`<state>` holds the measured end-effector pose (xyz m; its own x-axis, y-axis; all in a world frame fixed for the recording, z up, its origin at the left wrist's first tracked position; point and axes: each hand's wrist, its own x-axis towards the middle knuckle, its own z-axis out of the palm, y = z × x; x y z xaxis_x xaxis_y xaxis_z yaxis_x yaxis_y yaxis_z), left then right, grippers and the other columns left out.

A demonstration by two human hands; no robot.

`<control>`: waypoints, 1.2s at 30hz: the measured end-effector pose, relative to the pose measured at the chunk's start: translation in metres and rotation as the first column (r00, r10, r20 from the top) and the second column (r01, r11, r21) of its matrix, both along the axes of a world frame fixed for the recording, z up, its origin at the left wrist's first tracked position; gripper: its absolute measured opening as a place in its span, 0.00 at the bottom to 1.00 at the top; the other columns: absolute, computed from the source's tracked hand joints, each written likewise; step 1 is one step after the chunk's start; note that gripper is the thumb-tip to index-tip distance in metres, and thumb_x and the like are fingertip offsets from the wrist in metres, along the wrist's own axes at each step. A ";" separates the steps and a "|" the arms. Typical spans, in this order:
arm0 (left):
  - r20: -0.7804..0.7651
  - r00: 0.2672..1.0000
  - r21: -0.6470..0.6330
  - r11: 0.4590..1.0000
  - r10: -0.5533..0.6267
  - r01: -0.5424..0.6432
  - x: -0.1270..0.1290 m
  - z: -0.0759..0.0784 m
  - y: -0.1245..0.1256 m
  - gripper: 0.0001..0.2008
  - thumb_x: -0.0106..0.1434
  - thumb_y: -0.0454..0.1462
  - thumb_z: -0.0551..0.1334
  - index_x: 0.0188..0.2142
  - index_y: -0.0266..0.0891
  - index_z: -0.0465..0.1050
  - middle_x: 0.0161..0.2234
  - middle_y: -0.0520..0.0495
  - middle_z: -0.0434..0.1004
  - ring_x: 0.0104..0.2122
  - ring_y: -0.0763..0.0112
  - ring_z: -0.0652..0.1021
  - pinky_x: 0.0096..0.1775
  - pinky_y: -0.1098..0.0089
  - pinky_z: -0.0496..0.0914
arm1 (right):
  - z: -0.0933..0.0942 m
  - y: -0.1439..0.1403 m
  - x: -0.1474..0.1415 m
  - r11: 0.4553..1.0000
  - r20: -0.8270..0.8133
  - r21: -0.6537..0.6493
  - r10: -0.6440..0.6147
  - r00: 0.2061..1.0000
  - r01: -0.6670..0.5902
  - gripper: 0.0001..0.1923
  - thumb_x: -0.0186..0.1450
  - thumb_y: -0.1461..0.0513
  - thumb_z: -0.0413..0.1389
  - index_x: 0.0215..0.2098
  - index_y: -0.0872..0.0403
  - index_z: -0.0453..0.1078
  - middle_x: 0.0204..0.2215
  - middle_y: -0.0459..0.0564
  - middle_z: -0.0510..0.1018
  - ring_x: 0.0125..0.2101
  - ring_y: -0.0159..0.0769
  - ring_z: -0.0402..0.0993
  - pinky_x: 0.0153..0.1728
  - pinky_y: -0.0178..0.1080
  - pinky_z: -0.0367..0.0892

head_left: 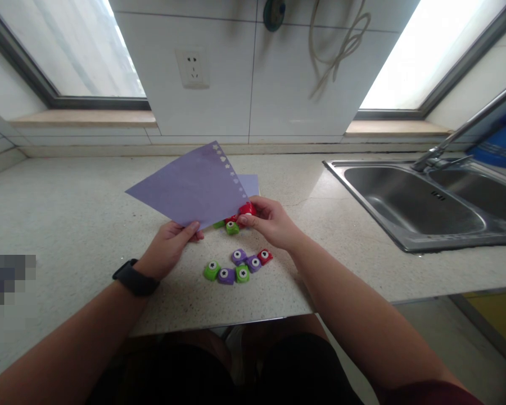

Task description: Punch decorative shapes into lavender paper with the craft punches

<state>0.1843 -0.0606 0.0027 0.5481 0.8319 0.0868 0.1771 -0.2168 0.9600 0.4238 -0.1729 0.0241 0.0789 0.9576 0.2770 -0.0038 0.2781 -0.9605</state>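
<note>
- Nearest to the front edge of the worktop (67, 225), a small group of craft punches (237, 266) lies in a loose curve: green, purple and one red, each with a round white mark on top. No hand touches them.
- A little farther in, the left hand (168, 247), with a black watch (135, 278) on the wrist, holds a purple paper sheet (189, 188) by its lower corner. The fingers are closed in a pinch, thumb on top, and the sheet is lifted and tilted above the worktop.
- The right hand (270, 219) has its fingers closed around a red punch (248, 209), which sits at the right edge of the sheet.
- Just beside this hand, a green punch (232, 228) rests on the worktop, partly under the sheet.
- Along the upper right edge of the sheet there is already a row of small cut-out shapes, running from the far corner down toward the red punch. So this edge seems mostly done; the other edges show no holes.
- A second purple sheet (251, 183) lies flat behind the first.
- Farther to the right, a steel sink (405, 242) is set into the worktop.
</note>
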 end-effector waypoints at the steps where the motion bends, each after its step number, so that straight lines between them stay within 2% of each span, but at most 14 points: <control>1: -0.001 1.000 -0.001 1.000 -0.001 0.001 0.000 0.001 -0.001 0.17 0.61 0.49 0.67 0.25 0.39 0.79 0.27 0.46 0.81 0.29 0.64 0.77 0.39 0.64 0.72 | 0.000 0.000 0.000 1.000 -0.003 -0.002 0.000 1.000 0.000 0.17 0.60 0.52 0.70 0.36 0.55 0.73 0.31 0.45 0.77 0.33 0.32 0.74 0.38 0.37 0.71; 9: -0.009 1.000 0.005 1.000 -0.009 0.009 0.001 0.005 -0.004 0.17 0.60 0.49 0.67 0.24 0.39 0.79 0.26 0.46 0.80 0.29 0.64 0.77 0.39 0.64 0.72 | 0.002 -0.001 -0.001 1.000 0.014 0.008 -0.028 1.000 0.028 0.16 0.60 0.53 0.69 0.35 0.55 0.72 0.31 0.46 0.77 0.33 0.32 0.74 0.37 0.38 0.71; 15: -0.010 1.000 0.004 1.000 -0.018 0.018 -0.001 0.001 -0.001 0.17 0.61 0.50 0.67 0.25 0.39 0.79 0.26 0.46 0.80 0.30 0.64 0.77 0.39 0.64 0.72 | 0.001 -0.001 -0.001 0.999 0.022 0.016 -0.029 0.999 0.029 0.17 0.61 0.52 0.69 0.36 0.55 0.72 0.31 0.46 0.77 0.33 0.33 0.73 0.38 0.39 0.71; 19: -0.006 1.000 -0.005 1.000 -0.030 0.030 -0.002 -0.005 0.001 0.17 0.64 0.49 0.66 0.30 0.38 0.81 0.29 0.46 0.80 0.31 0.65 0.76 0.40 0.65 0.71 | 0.002 -0.003 -0.001 0.995 0.121 0.066 -0.079 0.989 0.072 0.16 0.62 0.52 0.67 0.38 0.55 0.73 0.31 0.46 0.77 0.33 0.33 0.73 0.37 0.39 0.70; 21: 0.028 0.999 -0.005 0.999 -0.034 0.034 -0.002 -0.006 0.002 0.15 0.65 0.48 0.67 0.35 0.38 0.81 0.29 0.48 0.79 0.32 0.67 0.75 0.40 0.67 0.70 | 0.005 -0.006 -0.001 0.981 0.294 0.138 -0.172 0.940 0.136 0.13 0.64 0.54 0.66 0.40 0.54 0.74 0.32 0.47 0.78 0.33 0.34 0.73 0.37 0.39 0.69; 23: 0.100 0.993 -0.014 0.998 -0.055 0.056 0.000 -0.008 0.002 0.12 0.65 0.46 0.68 0.40 0.40 0.80 0.31 0.50 0.78 0.33 0.68 0.74 0.39 0.69 0.69 | 0.008 -0.010 -0.001 0.952 0.476 0.262 -0.271 0.837 0.160 0.11 0.66 0.57 0.65 0.43 0.54 0.75 0.35 0.49 0.80 0.35 0.35 0.75 0.39 0.40 0.69; 25: 0.200 0.976 -0.045 0.995 -0.081 0.092 0.003 -0.009 0.003 0.13 0.64 0.43 0.69 0.47 0.43 0.78 0.38 0.50 0.79 0.37 0.68 0.76 0.41 0.70 0.70 | 0.010 -0.013 -0.001 0.918 0.576 0.380 -0.327 0.749 0.109 0.11 0.68 0.58 0.63 0.47 0.53 0.75 0.40 0.52 0.82 0.39 0.37 0.77 0.43 0.41 0.70; 28: 0.326 0.943 -0.084 0.991 -0.072 0.105 0.005 -0.011 0.005 0.20 0.61 0.40 0.72 0.53 0.49 0.75 0.49 0.50 0.79 0.47 0.67 0.77 0.45 0.69 0.71 | 0.011 -0.014 -0.003 0.873 0.619 0.487 -0.364 0.696 0.023 0.12 0.70 0.58 0.61 0.51 0.53 0.73 0.42 0.54 0.81 0.42 0.39 0.78 0.45 0.42 0.72; 32: 0.387 0.921 -0.173 0.985 0.045 0.025 0.004 -0.011 0.008 0.17 0.56 0.39 0.75 0.45 0.44 0.79 0.47 0.47 0.80 0.44 0.66 0.78 0.44 0.68 0.72 | 0.010 -0.013 -0.003 0.825 0.647 0.564 -0.408 0.645 -0.044 0.12 0.71 0.59 0.59 0.52 0.54 0.72 0.41 0.56 0.80 0.40 0.40 0.77 0.41 0.42 0.73; 36: 0.408 0.909 -0.237 0.972 0.088 0.012 0.001 -0.010 0.011 0.15 0.52 0.40 0.76 0.39 0.42 0.82 0.41 0.47 0.82 0.40 0.67 0.78 0.44 0.66 0.73 | 0.010 -0.014 -0.003 0.818 0.681 0.566 -0.391 0.619 -0.106 0.13 0.71 0.62 0.58 0.54 0.53 0.71 0.41 0.56 0.80 0.40 0.40 0.76 0.41 0.43 0.73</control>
<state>0.1854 -0.0499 -0.0078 0.4717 0.8757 0.1033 -0.2425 0.0162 0.9700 0.4210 -0.1870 0.0344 -0.2681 0.6350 0.7245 0.7153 0.6350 -0.2919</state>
